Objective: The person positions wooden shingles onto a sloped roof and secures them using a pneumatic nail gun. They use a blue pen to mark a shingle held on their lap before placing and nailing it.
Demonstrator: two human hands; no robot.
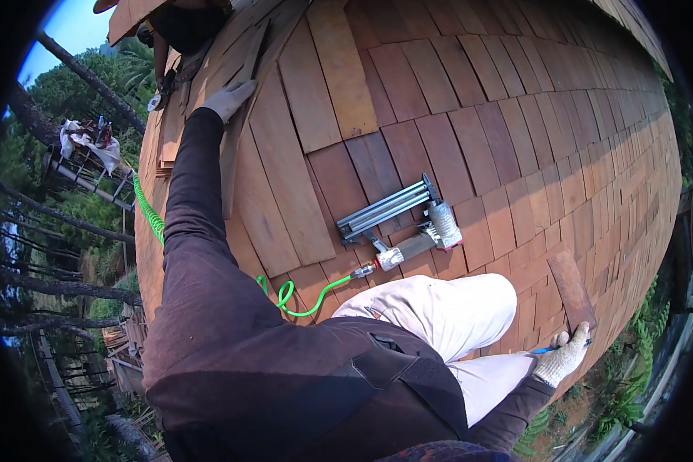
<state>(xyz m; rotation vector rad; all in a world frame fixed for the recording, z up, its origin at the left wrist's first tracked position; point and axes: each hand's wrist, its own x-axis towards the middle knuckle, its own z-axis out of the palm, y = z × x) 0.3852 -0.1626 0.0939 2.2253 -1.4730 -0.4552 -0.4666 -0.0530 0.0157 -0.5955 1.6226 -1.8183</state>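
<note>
My left hand (229,100), in a pale glove, reaches to the upper left and rests on loose wooden shingles (231,165). Its fingers look stretched out, though their undersides are hidden. At the lower right, my gloved right hand (564,359) grips the near end of a reddish-brown wooden shingle (570,289). A thin blue pen-like stick (544,350) is in that same hand. Between the hands, a silver pneumatic nail gun (416,245) lies on the shingled roof (485,146), joined to a bright green coiled air hose (316,306).
Another person (185,27) is at the upper left beside a pile of shingles (169,146). The roof curves away to its right edge, with ferns (631,377) below. Trees and a frame bearing white bags (92,146) stand beyond the left edge. My knee (470,308) is bent near the nail gun.
</note>
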